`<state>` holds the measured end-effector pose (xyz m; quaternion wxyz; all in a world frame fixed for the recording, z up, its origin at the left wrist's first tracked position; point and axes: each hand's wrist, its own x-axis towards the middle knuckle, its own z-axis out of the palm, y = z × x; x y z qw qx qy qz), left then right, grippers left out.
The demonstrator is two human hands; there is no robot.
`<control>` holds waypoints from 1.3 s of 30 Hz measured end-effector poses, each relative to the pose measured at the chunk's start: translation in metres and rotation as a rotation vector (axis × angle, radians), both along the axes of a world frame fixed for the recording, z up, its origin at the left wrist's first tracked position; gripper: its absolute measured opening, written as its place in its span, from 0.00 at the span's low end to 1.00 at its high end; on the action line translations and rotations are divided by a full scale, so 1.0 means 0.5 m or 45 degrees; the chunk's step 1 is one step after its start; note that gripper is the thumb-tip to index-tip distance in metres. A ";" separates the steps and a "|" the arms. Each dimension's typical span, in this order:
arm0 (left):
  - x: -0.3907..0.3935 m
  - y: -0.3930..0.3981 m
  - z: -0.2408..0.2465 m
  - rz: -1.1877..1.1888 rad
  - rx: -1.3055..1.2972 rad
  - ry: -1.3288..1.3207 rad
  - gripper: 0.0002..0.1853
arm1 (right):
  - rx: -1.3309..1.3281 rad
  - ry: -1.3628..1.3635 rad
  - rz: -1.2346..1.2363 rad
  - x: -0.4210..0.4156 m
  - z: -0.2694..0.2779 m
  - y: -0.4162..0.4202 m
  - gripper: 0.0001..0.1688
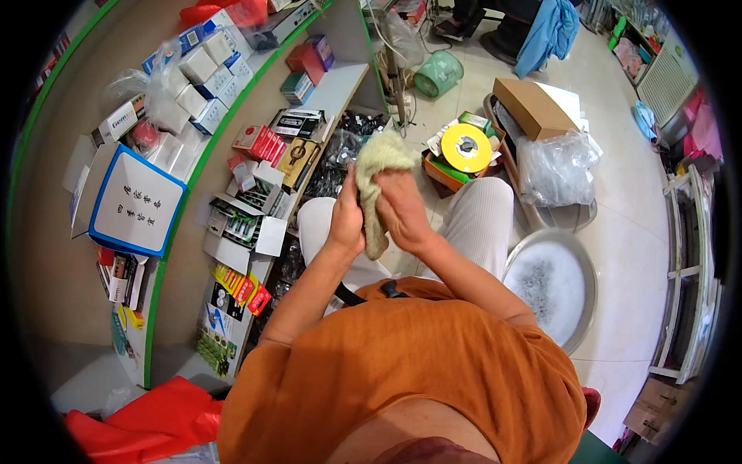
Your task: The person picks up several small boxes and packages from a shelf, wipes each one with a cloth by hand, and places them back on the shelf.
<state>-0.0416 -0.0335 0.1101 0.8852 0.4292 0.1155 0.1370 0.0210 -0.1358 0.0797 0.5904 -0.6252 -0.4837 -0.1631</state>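
A pale yellow-green towel (379,162) is bunched between my two hands, above my knees. My left hand (348,214) lies flat along its left side, with the fingers pointing away from me. From the right, my right hand (404,209) presses against the towel with its fingers wrapped over part of it. One end of the cloth hangs down between the palms; the other spreads out past my fingertips. On the floor to my right stands a metal basin (589,290) of foamy, soapy water.
Shelves with green edging (194,174) on my left hold small boxes, battery packs (240,226) and a blue-edged white box (136,200). Ahead sit a carton with a yellow reel (465,148), a green bin (439,73) and a tub with a cardboard box (533,107) and plastic bag (556,168).
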 end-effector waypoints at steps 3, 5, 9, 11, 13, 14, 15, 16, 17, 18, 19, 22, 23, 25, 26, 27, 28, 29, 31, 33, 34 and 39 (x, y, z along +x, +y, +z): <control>-0.004 -0.002 0.006 -0.077 -0.104 -0.038 0.26 | 0.126 0.132 -0.143 0.044 -0.019 0.020 0.19; -0.004 0.008 -0.015 -0.248 -0.230 -0.131 0.30 | 0.329 0.953 0.221 0.065 -0.010 0.010 0.19; -0.014 0.017 0.000 -0.414 -0.175 -0.117 0.35 | 0.594 1.632 0.674 0.097 -0.039 -0.031 0.23; -0.011 0.010 0.021 -0.330 -0.111 0.014 0.33 | 0.764 1.763 0.852 0.099 -0.066 -0.037 0.25; -0.006 0.009 0.022 -0.264 -0.135 0.127 0.32 | 0.900 1.855 1.001 0.095 -0.066 -0.036 0.28; -0.004 0.009 0.022 -0.232 -0.147 0.184 0.31 | 0.954 1.877 1.059 0.095 -0.061 -0.035 0.30; -0.001 0.012 0.013 -0.184 -0.216 0.182 0.30 | 1.012 1.901 1.120 0.093 -0.055 -0.034 0.31; 0.003 0.018 -0.008 -0.132 -0.286 0.178 0.29 | 1.080 1.911 1.203 0.089 -0.043 -0.033 0.33; 0.006 0.024 -0.028 -0.080 -0.356 0.173 0.27 | 1.149 1.919 1.287 0.084 -0.026 -0.032 0.34; 0.007 0.033 -0.045 -0.124 -0.408 0.107 0.25 | 1.218 1.923 1.369 0.080 -0.011 -0.034 0.36; 0.006 0.044 -0.057 -0.166 -0.460 0.040 0.23 | 1.173 1.892 1.379 0.079 -0.003 -0.041 0.37; 0.006 0.052 -0.066 -0.184 -0.591 -0.038 0.18 | 1.088 1.906 1.268 0.070 0.014 -0.061 0.36; 0.007 0.051 -0.063 -0.172 -0.630 -0.044 0.17 | 0.863 1.778 1.080 0.066 0.019 -0.062 0.34; 0.010 0.058 -0.069 -0.195 -0.631 -0.089 0.17 | 0.432 1.489 0.720 0.060 0.023 -0.061 0.32; 0.012 0.074 -0.095 -0.249 -0.625 -0.147 0.17 | 0.263 1.360 0.555 0.050 0.021 -0.051 0.32; 0.012 0.083 -0.109 -0.303 -0.616 -0.204 0.17 | -0.011 1.127 0.397 0.042 0.008 -0.047 0.29; 0.015 0.066 -0.081 -0.134 -0.583 -0.072 0.19 | -0.063 0.876 0.351 0.016 -0.003 -0.040 0.28; 0.018 0.042 -0.049 0.033 -0.547 0.061 0.20 | -0.113 0.626 0.304 -0.007 -0.012 -0.033 0.28; 0.014 0.046 -0.057 0.128 -0.423 0.075 0.22 | -0.177 0.401 0.371 -0.014 -0.024 -0.029 0.28; 0.011 0.033 -0.054 0.281 -0.364 0.152 0.19 | -0.218 0.292 0.359 -0.009 -0.032 -0.028 0.28; 0.003 0.043 -0.072 0.172 -0.300 0.118 0.19 | -0.229 0.295 0.315 0.006 -0.034 -0.029 0.29; 0.000 0.018 -0.079 0.120 -0.381 0.251 0.18 | -0.245 0.207 0.142 0.041 -0.028 -0.017 0.29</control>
